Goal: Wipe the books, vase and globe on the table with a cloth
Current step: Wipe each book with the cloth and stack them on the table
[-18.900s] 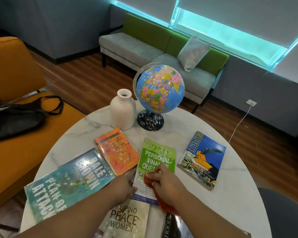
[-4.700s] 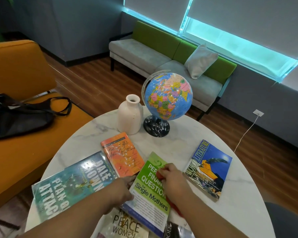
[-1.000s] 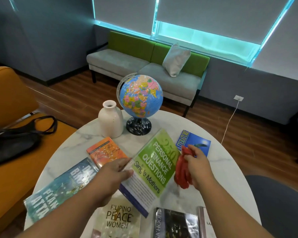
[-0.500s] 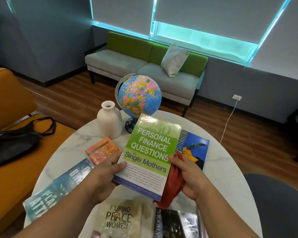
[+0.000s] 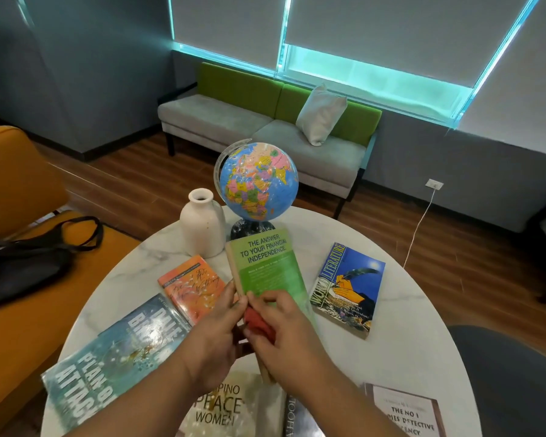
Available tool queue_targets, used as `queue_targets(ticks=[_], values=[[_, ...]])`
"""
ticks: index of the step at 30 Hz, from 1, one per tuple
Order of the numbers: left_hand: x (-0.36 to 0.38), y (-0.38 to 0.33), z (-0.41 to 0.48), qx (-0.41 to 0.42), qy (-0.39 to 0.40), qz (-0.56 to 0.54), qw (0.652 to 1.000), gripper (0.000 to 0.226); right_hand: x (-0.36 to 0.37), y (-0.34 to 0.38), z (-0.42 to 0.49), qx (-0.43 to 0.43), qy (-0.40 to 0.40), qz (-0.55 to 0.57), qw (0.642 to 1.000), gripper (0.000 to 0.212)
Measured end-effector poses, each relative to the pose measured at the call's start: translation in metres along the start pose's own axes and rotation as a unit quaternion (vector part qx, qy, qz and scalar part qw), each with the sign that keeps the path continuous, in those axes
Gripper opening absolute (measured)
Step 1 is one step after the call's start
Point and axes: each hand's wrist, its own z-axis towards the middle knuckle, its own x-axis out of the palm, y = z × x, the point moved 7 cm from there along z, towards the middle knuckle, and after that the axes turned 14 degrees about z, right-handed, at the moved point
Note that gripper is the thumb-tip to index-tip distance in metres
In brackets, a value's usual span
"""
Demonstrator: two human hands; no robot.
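Left hand (image 5: 215, 339) is gripping the green book (image 5: 265, 263) by its near edge, tilting it off the table (image 5: 407, 326); right hand (image 5: 284, 339), fingers curled, is pinching the red cloth (image 5: 256, 320) against its cover.

Left hand (image 5: 215, 337) grips green book (image 5: 265, 266) raised above table (image 5: 407, 329), back cover up — right hand (image 5: 286, 332) pinches red cloth (image 5: 255, 320) against it.

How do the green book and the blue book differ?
The green book is held up by the left hand, the right hand holding a red cloth to it; the blue book lies flat on the table, untouched. The green book shows its back cover, the blue its front. Both are paperbacks.
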Motion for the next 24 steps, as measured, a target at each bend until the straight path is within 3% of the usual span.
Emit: queue_targets(ticks=[7, 15, 19, 21, 24], values=[[-0.010, 0.012, 0.000, -0.036, -0.029, 0.035, 0.998, 0.029, 0.016, 0.005, -0.011, -0.012, 0.070, -0.041, 0.997, 0.059], [-0.011, 0.026, 0.005, -0.068, -0.025, -0.016, 0.997, 0.030, 0.012, 0.002, -0.007, 0.030, 0.072, -0.018, 0.997, 0.061], [-0.013, 0.027, 0.012, -0.076, -0.041, -0.037, 0.996, 0.030, 0.012, 0.006, -0.010, 0.013, 0.079, -0.017, 0.997, 0.049], [-0.015, 0.026, 0.014, -0.076, -0.044, -0.033, 0.996, 0.028, 0.006, 0.005, -0.010, -0.017, 0.046, -0.027, 0.998, 0.038], [-0.028, 0.020, 0.016, -0.077, -0.059, -0.022, 0.995, 0.027, -0.034, -0.014, -0.004, -0.003, -0.089, -0.032, 0.995, 0.031]])
